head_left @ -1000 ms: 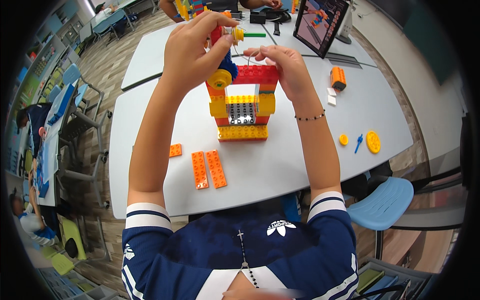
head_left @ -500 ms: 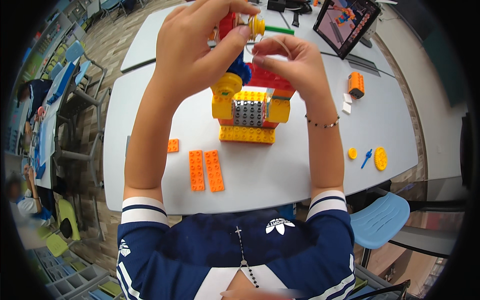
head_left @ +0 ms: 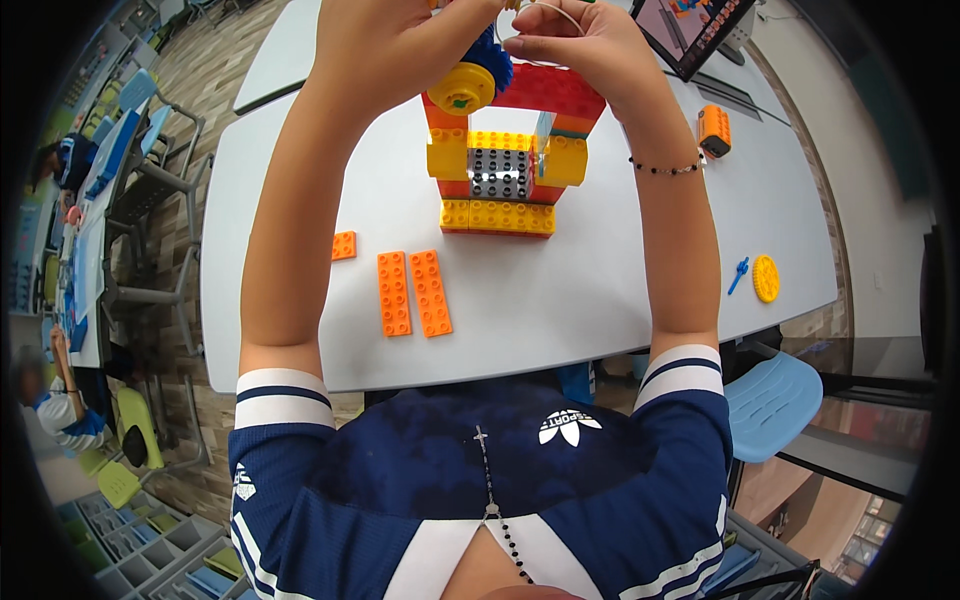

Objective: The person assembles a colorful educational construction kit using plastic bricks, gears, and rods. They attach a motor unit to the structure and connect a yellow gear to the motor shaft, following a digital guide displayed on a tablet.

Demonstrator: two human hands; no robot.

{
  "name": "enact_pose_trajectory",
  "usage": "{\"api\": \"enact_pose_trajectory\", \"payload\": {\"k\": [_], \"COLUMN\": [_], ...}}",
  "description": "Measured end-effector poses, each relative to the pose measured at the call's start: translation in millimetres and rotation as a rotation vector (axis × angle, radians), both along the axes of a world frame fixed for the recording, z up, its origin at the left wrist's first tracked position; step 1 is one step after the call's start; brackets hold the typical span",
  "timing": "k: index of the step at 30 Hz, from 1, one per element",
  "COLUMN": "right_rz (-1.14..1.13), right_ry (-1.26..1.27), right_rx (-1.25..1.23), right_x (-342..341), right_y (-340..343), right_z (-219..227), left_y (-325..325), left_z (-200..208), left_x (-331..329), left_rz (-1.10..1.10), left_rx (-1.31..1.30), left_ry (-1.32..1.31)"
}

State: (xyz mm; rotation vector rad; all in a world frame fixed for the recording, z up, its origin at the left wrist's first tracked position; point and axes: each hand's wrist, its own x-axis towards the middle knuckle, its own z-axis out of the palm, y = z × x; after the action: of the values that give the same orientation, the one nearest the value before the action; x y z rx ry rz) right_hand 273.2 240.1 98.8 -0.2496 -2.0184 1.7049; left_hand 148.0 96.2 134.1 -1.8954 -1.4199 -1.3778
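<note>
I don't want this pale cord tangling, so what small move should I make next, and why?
Perhaps gently draw the pale cord straighter with your right hand: it bows in a loop by those fingers, while your left hand is at the brick model.

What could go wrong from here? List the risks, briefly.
The thin pale cord at the right hand might slip or catch on the blue toothed piece. A sharp tug could loosen the brick frame. The left hand might bump the yellow wheel.
</note>
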Motion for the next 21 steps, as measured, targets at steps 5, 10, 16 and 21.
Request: {"api": "enact_pose_trajectory", "payload": {"k": [5,10,16,21], "right_rz": [0.038,-0.113,-0.105,-0.081], "right_ry": [0.004,-0.156,-0.153,-0.148], "right_rx": [-0.002,0.161,0.103,0.226], "right_x": [1.0,3.0,-2.7,-6.3], "right_y": [7.5,13.4,16.2,17.1], "right_z": [1.8,2.4,-2.6,1.4], "left_y": [-5.2,-3.8,-6.8,-8.0], "left_z": [0.9,1.6,3.6,4.7], "left_x": [2.3,5.5,7.3,8.5], "left_rz": [0.115,0.037,0.1,0.136], "left_rx": [-0.049,-0.026,-0.089,-0.062], "left_ry": [0.022,-0.041,-0.053,0.0]}}
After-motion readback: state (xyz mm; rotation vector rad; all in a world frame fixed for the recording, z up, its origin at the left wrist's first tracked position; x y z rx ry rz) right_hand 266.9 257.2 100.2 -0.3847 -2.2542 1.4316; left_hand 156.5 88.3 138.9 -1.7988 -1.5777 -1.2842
